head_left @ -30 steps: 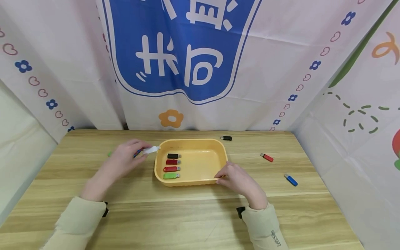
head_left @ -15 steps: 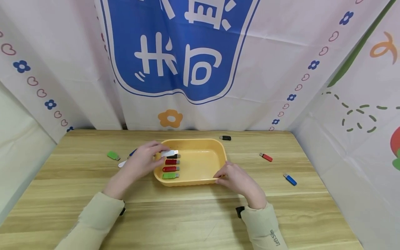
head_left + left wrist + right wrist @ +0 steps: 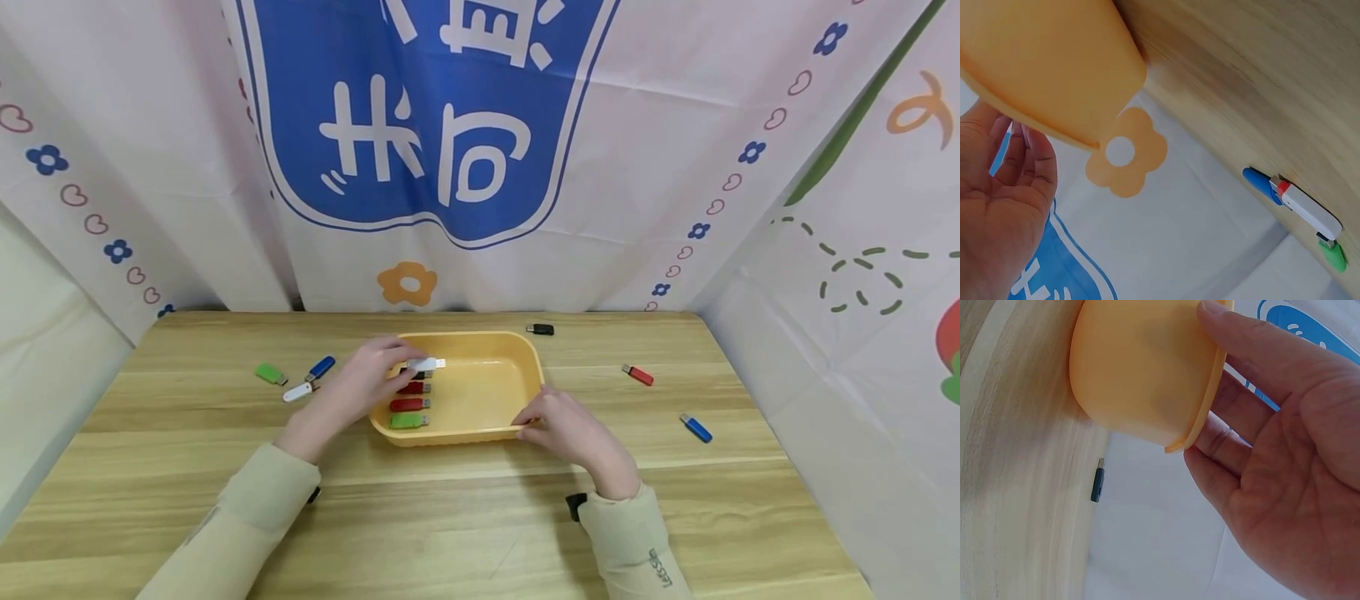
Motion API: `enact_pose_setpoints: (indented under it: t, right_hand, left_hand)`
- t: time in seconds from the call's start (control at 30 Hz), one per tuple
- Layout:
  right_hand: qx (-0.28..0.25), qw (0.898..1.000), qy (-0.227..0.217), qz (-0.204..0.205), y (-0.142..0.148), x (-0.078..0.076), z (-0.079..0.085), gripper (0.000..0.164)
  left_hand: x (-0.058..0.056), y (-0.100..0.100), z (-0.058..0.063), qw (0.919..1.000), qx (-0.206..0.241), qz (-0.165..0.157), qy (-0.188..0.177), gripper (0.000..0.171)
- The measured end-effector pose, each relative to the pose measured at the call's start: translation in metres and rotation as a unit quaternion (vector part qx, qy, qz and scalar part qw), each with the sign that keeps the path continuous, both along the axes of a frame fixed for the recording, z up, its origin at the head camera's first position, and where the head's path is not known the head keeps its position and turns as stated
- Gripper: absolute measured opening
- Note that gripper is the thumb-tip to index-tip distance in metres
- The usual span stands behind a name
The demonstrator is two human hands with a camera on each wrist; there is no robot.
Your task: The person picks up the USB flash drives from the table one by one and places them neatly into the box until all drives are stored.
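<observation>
My left hand [image 3: 367, 372] reaches over the left end of a yellow plastic tray [image 3: 495, 339] and pinches a white USB stick [image 3: 426, 364], its metal plug pointing right. Just below it in the head view lies a black USB stick [image 3: 424, 375], partly covered by my fingers. Two red USB sticks [image 3: 408, 405] and a green USB stick [image 3: 407, 421] continue that column on the tray floor. With thumb and fingers, my right hand [image 3: 573, 425] grips the tray's near right corner; the right wrist view shows the thumb outside the wall and the fingers over the rim.
Left of the tray, a green stick [image 3: 271, 373], a blue stick [image 3: 321, 367] and a white stick [image 3: 298, 392] lie on the wooden table [image 3: 450, 533]. A black stick [image 3: 540, 329], a red one [image 3: 638, 375] and a blue one [image 3: 696, 427] lie right. A printed curtain [image 3: 630, 167] hangs behind.
My left hand has carried the white USB stick rightward from beside the tray to over its top left part, above the black one. My right hand keeps its grip on the corner.
</observation>
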State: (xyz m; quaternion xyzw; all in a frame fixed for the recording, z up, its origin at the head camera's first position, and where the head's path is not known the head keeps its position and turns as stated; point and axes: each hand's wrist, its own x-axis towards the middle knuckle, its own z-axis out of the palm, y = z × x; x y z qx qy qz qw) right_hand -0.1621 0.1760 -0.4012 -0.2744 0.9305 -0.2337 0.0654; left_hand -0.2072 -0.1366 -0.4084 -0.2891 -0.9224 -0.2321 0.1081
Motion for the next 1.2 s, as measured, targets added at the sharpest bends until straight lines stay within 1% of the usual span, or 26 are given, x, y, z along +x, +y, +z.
enact_pose_setpoints:
  t: [0.13, 0.23, 0.53, 0.67, 0.9, 1.03, 1.2]
  right_hand:
    - [0.000, 1.000, -0.001, -0.003, 0.001, 0.000, 0.000, 0.010]
    - [0.001, 1.000, -0.001, -0.003, 0.001, 0.000, 0.000, 0.010]
    - [0.004, 1.000, -0.004, -0.003, 0.000, -0.001, 0.001, 0.010]
    - [0.004, 1.000, -0.002, 0.000, 0.001, 0.000, 0.001, 0.010]
    - [0.008, 1.000, 0.004, 0.002, 0.001, 0.000, 0.001, 0.009]
    - [0.007, 1.000, -0.002, -0.004, 0.001, 0.000, 0.002, 0.010]
    - [0.008, 1.000, -0.003, -0.004, 0.000, 0.000, 0.001, 0.010]
  left_hand:
    - [-0.003, 0.003, 0.000, 0.9997, 0.002, -0.002, -0.025, 0.026]
    - [-0.004, 0.005, 0.001, 0.9994, -0.002, 0.002, -0.036, 0.026]
    - [-0.012, 0.017, 0.002, 0.9988, -0.036, 0.003, -0.034, 0.024]
    - [-0.015, 0.023, 0.003, 0.9982, -0.042, 0.002, -0.044, 0.025]
    - [-0.021, 0.029, 0.001, 0.9979, -0.046, -0.009, -0.045, 0.026]
    - [-0.024, 0.034, 0.001, 0.9969, -0.055, -0.005, -0.056, 0.025]
    - [-0.028, 0.040, -0.001, 0.9942, -0.082, -0.001, -0.069, 0.024]
